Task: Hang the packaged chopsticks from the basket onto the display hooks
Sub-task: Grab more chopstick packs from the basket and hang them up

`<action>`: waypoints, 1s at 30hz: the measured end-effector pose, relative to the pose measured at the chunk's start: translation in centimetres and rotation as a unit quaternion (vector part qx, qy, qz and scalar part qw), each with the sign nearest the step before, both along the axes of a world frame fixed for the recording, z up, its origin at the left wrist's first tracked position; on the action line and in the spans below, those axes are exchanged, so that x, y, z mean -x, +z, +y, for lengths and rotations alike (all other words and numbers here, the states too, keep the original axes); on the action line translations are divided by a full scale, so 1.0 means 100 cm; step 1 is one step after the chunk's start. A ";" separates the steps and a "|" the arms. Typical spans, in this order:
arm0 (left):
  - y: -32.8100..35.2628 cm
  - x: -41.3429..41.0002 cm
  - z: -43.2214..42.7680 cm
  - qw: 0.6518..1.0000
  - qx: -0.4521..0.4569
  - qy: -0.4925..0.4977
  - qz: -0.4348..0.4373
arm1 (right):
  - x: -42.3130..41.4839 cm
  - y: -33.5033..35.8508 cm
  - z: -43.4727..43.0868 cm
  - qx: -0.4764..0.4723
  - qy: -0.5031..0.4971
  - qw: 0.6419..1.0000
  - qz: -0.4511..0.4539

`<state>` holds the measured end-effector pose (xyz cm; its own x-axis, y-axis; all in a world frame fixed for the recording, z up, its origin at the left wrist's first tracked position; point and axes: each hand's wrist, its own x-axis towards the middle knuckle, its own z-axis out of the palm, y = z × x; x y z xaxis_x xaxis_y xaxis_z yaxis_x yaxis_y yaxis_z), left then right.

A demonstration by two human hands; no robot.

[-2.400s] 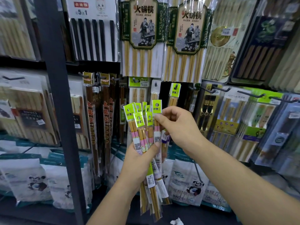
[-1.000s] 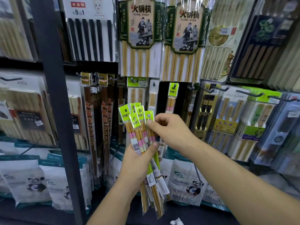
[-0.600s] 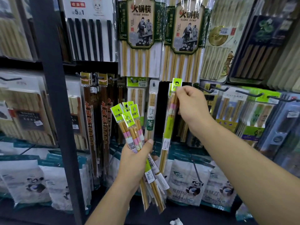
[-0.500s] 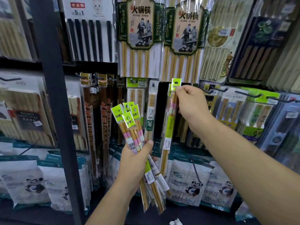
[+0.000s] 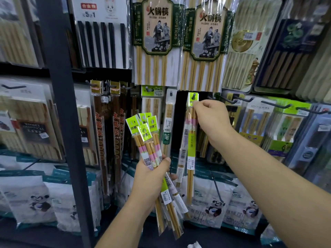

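Pinching a green-topped clear chopstick pack (image 5: 190, 149) on the black hook (image 5: 194, 95) with my right hand (image 5: 211, 117).
Left of the hook, my left hand (image 5: 150, 174) grips matching packs (image 5: 148, 136).

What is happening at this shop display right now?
A person is hanging packaged chopsticks in a shop. Their right hand pinches the green header of one chopstick pack, whose hole sits over the tip of a display hook. Their left hand grips a bundle of matching packs, fanned out and not yet hung.
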<state>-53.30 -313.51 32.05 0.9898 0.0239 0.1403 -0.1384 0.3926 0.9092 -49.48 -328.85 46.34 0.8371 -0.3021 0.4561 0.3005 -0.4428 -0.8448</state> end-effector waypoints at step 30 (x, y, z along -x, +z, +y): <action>-0.002 0.000 -0.001 0.996 -0.048 0.033 -0.067 | 0.029 -0.043 0.022 0.025 0.109 0.993 -0.029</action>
